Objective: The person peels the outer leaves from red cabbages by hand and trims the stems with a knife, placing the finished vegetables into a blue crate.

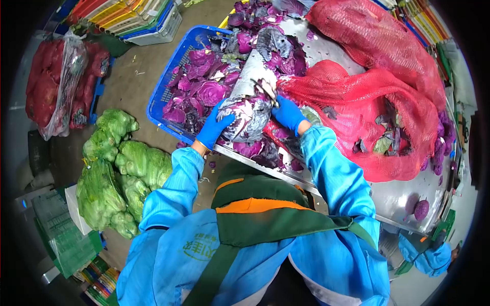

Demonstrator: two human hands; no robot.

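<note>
A red cabbage point(246, 120) with pale, dark-veined outer leaves sits at the near edge of the metal table. My left hand point(214, 127), in a blue glove, grips its left side, fingers curled over it. On the cabbage's right, my right hand point(290, 114), also gloved, is closed around what looks like a knife point(268, 94); its blade is blurred above the cabbage. Loose purple leaves point(250, 149) lie under and around the cabbage. Left of it stands a blue basket point(154, 104) full of purple leaves.
Red mesh sacks point(377, 46) cover the right of the metal table point(367, 196); a small purple cabbage point(421, 209) lies near its corner. Bagged green vegetables point(115, 173) and sacks point(46, 86) are on the left floor. Stacked crates point(148, 25) stand behind. Another person point(429, 257) is lower right.
</note>
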